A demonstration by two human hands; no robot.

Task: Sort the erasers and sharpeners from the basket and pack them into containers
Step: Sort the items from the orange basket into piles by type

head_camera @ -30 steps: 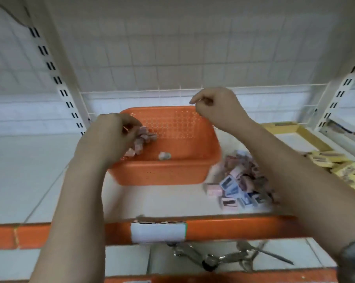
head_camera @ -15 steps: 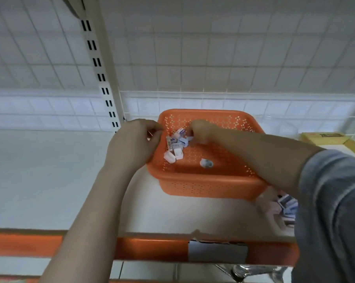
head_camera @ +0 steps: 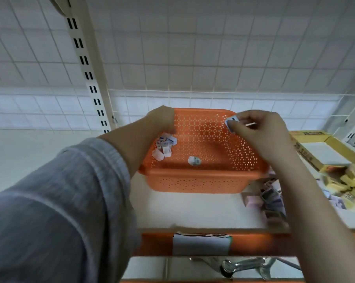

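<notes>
Pinching a small blue-and-white box [head_camera: 231,124] between thumb and fingertips, the right hand [head_camera: 260,131] hovered over the right side of the orange basket [head_camera: 203,180]. The left hand [head_camera: 162,119] reached over the basket's left rim, fingers curled down out of sight, so I could not tell whether it held anything. Under it lay a cluster of boxes [head_camera: 164,147], one more [head_camera: 194,160] alone mid-floor. A pile [head_camera: 271,201] sat just right of the basket, near a yellow tray [head_camera: 301,147].

No text can be read (the barcode print on the small packets [head_camera: 166,142] is blurred).
</notes>
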